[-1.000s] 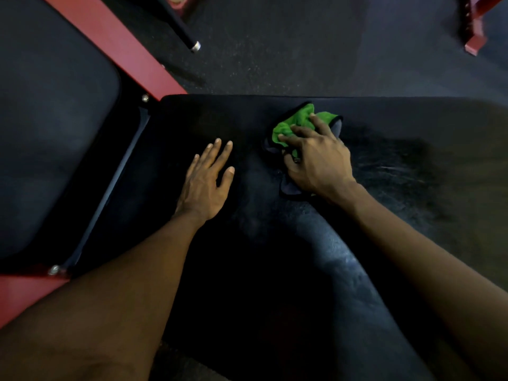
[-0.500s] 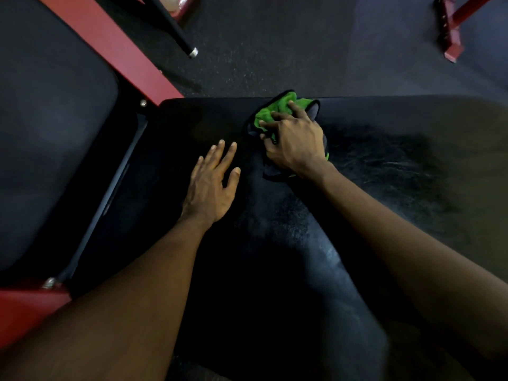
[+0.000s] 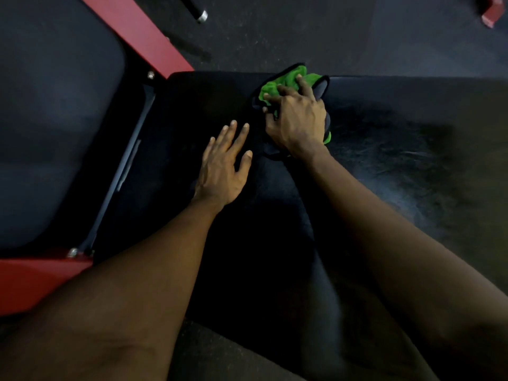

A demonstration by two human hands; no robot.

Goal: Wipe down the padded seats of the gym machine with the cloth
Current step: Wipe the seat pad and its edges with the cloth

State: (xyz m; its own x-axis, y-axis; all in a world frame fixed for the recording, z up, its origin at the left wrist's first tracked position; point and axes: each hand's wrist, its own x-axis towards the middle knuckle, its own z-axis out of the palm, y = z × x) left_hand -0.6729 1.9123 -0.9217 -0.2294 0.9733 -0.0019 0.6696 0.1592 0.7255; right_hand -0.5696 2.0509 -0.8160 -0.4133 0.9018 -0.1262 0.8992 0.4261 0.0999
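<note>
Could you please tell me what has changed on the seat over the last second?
The right hand, gripping the crumpled green cloth, slid it away to the far edge of the black padded seat. The left hand stayed flat on the seat.

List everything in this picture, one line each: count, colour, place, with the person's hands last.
black padded seat: 1, black, centre, under both hands
second black padded cushion: 1, black, left side
red metal frame beams: 2, red, one diagonal at upper left, one at lower left
green cloth with black edging: 1, green and black, seat's far edge, under the right hand
black bar with silver end cap: 1, black and silver, top
red machine foot: 1, red, top right corner
dark speckled floor: 1, dark grey, beyond the seat
left hand: 1, flat on the seat
right hand: 1, grips the cloth
</note>
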